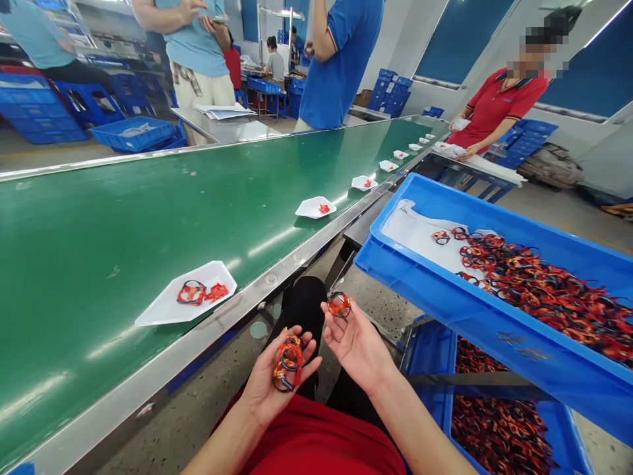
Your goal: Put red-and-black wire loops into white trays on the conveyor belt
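Observation:
Cupped in my left hand are several small red, orange and black rings, with the fingers curled round them. Close by on the right, my right hand pinches one similar ring between thumb and fingers, palm up. Both hands are over my lap, just in front of the green conveyor belt. On the belt, the nearest white six-sided tray holds one such ring and a bright red piece beside it.
More white trays with red pieces line the belt's near edge. At right, a blue bin holds many rings; another blue bin is below. A person in red works at the far right. Others stand behind the belt.

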